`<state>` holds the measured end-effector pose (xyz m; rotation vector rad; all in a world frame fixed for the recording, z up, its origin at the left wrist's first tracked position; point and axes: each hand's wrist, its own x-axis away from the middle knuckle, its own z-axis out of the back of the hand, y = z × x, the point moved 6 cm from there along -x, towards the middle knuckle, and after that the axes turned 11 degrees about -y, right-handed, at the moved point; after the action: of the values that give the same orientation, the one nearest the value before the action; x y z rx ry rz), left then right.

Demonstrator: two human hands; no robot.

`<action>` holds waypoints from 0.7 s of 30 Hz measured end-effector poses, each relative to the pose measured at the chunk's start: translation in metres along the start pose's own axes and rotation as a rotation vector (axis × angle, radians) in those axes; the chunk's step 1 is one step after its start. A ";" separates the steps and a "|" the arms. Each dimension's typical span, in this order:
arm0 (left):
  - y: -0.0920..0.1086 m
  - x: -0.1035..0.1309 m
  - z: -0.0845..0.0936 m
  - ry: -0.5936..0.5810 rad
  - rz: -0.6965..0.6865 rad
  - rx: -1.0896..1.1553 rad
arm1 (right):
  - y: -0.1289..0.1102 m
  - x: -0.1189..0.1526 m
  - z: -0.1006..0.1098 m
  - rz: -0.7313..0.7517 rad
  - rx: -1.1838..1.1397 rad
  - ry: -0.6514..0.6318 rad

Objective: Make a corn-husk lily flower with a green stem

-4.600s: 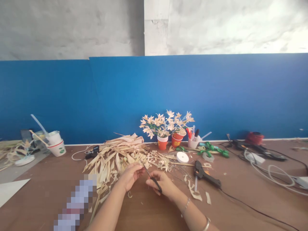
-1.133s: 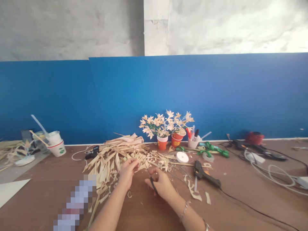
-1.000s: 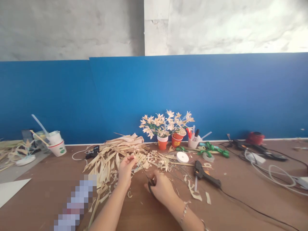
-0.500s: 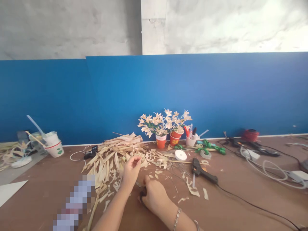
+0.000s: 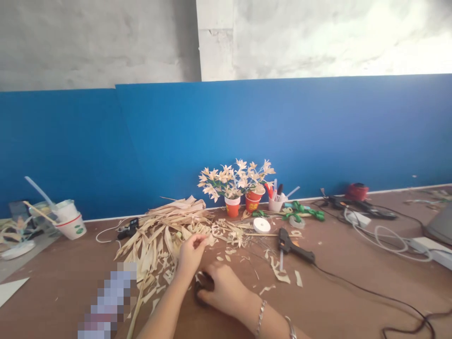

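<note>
My left hand [image 5: 190, 254] is held over the edge of a heap of dry pale husks [image 5: 155, 235], its thumb and fingers pinched together. Whatever sits in that pinch is too small to make out. Close by on the right, my right hand [image 5: 224, 287] is low over the brown table, its fingers closed round the dark handles of scissors [image 5: 200, 293]. The blades are mostly hidden behind the hands. Small cut husk scraps [image 5: 228, 254] lie just beyond my right hand.
Pale husk flowers [image 5: 240, 176] stand in red paper cups [image 5: 232, 207] by the blue partition [image 5: 282, 127]. A glue gun [image 5: 294, 247] with a trailing cord, a white tape roll [image 5: 262, 225] and green tape [image 5: 303, 212] lie to the right. A white cup [image 5: 72, 226] stands left.
The view has turned slightly to the right. My right hand and the scissors have shifted a little left, and the blade tip no longer shows. My left hand keeps its pinch.
</note>
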<state>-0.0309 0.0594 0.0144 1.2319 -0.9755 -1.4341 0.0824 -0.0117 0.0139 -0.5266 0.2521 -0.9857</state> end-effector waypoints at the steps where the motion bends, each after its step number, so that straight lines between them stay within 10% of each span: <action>1: -0.001 0.000 -0.001 -0.006 -0.010 -0.044 | -0.002 0.001 -0.002 0.000 0.031 -0.008; 8: -0.004 0.005 -0.019 -0.131 -0.024 -0.117 | -0.006 0.001 -0.001 0.100 0.034 0.035; 15: -0.006 0.011 -0.033 -0.257 -0.074 -0.237 | 0.062 0.008 0.069 -0.074 -0.301 0.617; 21: 0.001 0.015 -0.040 -0.336 -0.190 -0.336 | 0.113 0.017 0.086 -0.213 -0.609 0.870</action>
<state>0.0081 0.0454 0.0062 0.8689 -0.8057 -1.9107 0.2103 0.0505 0.0272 -0.6533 1.3244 -1.3096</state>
